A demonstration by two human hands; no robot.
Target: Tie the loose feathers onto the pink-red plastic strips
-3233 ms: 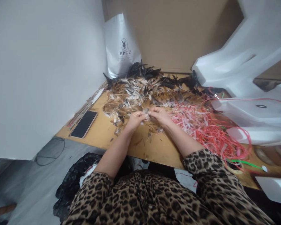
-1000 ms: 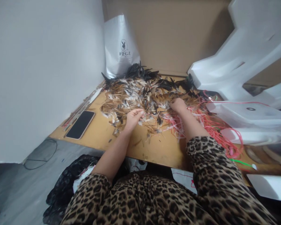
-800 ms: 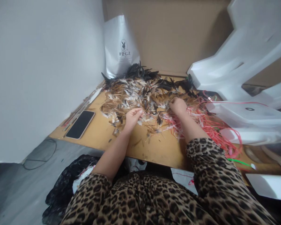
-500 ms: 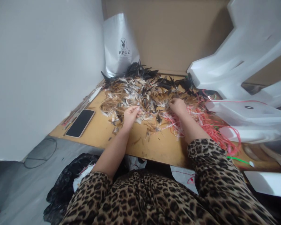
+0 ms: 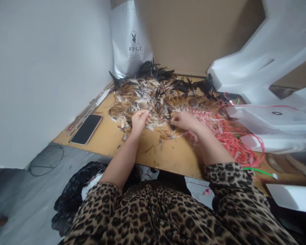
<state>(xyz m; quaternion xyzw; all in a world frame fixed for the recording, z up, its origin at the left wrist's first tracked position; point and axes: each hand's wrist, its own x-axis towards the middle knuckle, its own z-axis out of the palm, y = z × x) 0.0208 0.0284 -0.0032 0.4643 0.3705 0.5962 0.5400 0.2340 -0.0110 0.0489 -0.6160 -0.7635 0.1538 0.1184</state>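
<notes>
My left hand is closed in a pinch at the near edge of a broad pile of brown, white and black feathers. What lies between its fingertips is too small to make out. To the right, my right hand is also pinched, its fingertips touching a small dark feather over the wooden table. A gap of bare tabletop and loose feather bits separates the two hands. Red and pink plastic strings lie tangled beside and under my right forearm.
A phone lies at the table's left side. A silver-white bag stands behind the feathers. White foam pieces crowd the right side, near a green strip. A black plastic bag sits on the floor at lower left.
My right hand has moved left and nearer to me, out of the feather pile and closer to my left hand. My left hand stays pinched in nearly the same place. The view has tilted slightly.
</notes>
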